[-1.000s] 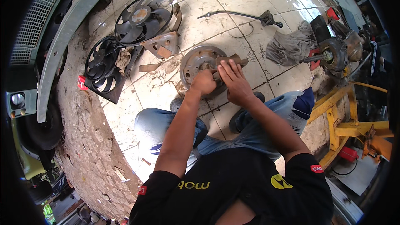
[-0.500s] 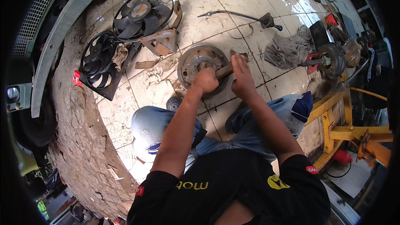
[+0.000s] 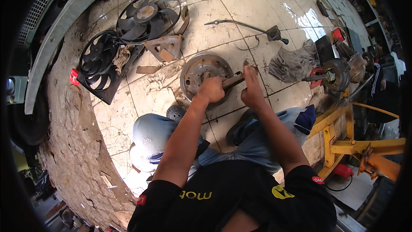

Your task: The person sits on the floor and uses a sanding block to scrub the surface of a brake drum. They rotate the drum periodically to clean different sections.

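A round, rust-stained metal disc (image 3: 192, 71) with a raised hub lies on the tiled floor between my feet. My left hand (image 3: 211, 90) is closed over its right part, wrapped round one end of a flat, worn brown bar (image 3: 232, 81). The bar slants from that fist up to the right. At its far end my right hand (image 3: 253, 89) has its fingers stretched out, held along the bar's tip. The exact kind of the bar does not show. My left fist hides its near end and part of the disc's hub.
Black radiator fans (image 3: 148, 15) and a rusty bracket (image 3: 165, 47) lie at the far left. A gear lever with a cable (image 3: 246, 25), a grey rag (image 3: 292, 63) and a hub assembly with a shaft (image 3: 337, 76) lie to the right. A yellow metal frame (image 3: 356, 146) stands nearer.
The whole view has shifted slightly, so the floor things sit lower in it. My right hand has come a little nearer to me; my left hand keeps its grip on the bar.
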A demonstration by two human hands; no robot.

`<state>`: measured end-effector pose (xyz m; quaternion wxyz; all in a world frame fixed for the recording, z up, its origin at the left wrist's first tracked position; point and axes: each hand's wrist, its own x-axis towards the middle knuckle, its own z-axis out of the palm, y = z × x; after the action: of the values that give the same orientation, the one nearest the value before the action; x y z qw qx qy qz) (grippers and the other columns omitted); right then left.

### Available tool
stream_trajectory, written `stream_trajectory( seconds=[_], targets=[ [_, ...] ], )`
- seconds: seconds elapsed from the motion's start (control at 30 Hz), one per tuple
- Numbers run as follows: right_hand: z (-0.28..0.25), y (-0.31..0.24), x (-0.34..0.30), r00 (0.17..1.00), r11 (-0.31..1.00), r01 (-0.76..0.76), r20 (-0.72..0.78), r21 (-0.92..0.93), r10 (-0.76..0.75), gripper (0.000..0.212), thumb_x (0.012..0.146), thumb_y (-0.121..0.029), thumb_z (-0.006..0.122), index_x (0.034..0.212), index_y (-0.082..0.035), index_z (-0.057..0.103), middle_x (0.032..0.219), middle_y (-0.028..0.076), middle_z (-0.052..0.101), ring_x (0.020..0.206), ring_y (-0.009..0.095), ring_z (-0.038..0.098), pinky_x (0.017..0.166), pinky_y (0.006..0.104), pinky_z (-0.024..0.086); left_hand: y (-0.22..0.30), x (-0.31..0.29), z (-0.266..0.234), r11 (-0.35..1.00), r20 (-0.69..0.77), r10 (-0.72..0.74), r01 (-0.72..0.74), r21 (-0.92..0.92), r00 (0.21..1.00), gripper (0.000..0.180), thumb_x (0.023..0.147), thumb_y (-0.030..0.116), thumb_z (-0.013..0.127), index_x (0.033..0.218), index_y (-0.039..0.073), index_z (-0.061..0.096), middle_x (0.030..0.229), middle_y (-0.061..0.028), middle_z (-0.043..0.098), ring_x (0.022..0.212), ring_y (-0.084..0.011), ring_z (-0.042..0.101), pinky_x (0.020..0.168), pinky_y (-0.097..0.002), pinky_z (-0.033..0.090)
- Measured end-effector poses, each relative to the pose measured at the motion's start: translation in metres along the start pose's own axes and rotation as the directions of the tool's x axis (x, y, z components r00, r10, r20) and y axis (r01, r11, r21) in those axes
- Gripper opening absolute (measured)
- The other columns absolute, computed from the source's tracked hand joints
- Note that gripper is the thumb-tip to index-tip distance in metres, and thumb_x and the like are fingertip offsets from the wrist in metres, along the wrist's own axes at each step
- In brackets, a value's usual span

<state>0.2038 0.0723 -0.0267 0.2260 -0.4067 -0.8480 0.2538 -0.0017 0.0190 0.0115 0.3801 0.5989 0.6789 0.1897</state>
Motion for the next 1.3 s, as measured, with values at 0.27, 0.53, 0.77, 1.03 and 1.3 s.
stream_trajectory(
  seconds=[0.27,0.53,0.77,1.03,1.3],
  targets=[
    [0.008,0.028,-0.003,0.989,0.991,-0.119,-0.079,0.063,0.123,0.084,0.069,0.006,0.055,0.150,0.000,0.033,0.154,0.023,0.036,0.147,0.039,0.028,0.120,0.0520,0.022,0.005,-0.004,0.002,1.000,0.030,-0.004,0.004,0.011,1.000,0.046,0.074,0.008,0.054,0.116,0.007,0.071,0.104,-0.0265,0.068,0.101,-0.0412,0.065,0.093,-0.0456,0.051],
    [-0.013,-0.028,-0.004,0.980,0.984,0.174,0.101,-0.031,-0.170,0.084,0.068,0.011,0.050,0.149,0.004,0.031,0.151,0.027,0.037,0.143,0.044,0.030,0.119,0.0467,0.025,-0.006,-0.002,0.001,0.994,0.121,-0.073,0.062,0.092,0.990,0.052,0.074,0.005,0.052,0.123,0.011,0.068,0.105,-0.0255,0.068,0.102,-0.0404,0.065,0.095,-0.0447,0.051],
    [-0.013,-0.026,-0.007,0.990,0.993,0.105,0.099,-0.049,-0.100,0.080,0.072,0.005,0.054,0.149,-0.004,0.037,0.154,0.019,0.036,0.146,0.042,0.027,0.120,0.0535,0.020,-0.005,-0.010,0.007,1.000,0.075,-0.030,0.031,-0.001,0.997,0.050,0.073,0.004,0.054,0.122,0.008,0.068,0.108,-0.0272,0.067,0.103,-0.0416,0.065,0.093,-0.0439,0.051],
    [0.003,0.010,-0.009,0.966,0.958,-0.237,-0.066,0.161,0.251,0.082,0.072,0.006,0.058,0.149,0.003,0.030,0.152,0.027,0.034,0.144,0.043,0.029,0.119,0.0514,0.024,-0.002,-0.009,0.010,0.999,0.045,-0.026,0.028,-0.039,0.999,0.048,0.074,0.004,0.053,0.119,0.007,0.069,0.105,-0.0272,0.067,0.102,-0.0412,0.065,0.092,-0.0443,0.051],
    [-0.011,-0.053,-0.019,0.980,0.988,0.144,0.144,-0.046,-0.136,0.081,0.073,0.004,0.057,0.150,-0.010,0.037,0.157,0.018,0.032,0.148,0.039,0.025,0.120,0.0548,0.021,-0.025,-0.001,0.013,0.994,0.130,-0.067,0.055,0.090,0.989,0.053,0.073,0.005,0.053,0.125,0.009,0.067,0.108,-0.0267,0.067,0.105,-0.0422,0.064,0.094,-0.0446,0.051]
  ],
)
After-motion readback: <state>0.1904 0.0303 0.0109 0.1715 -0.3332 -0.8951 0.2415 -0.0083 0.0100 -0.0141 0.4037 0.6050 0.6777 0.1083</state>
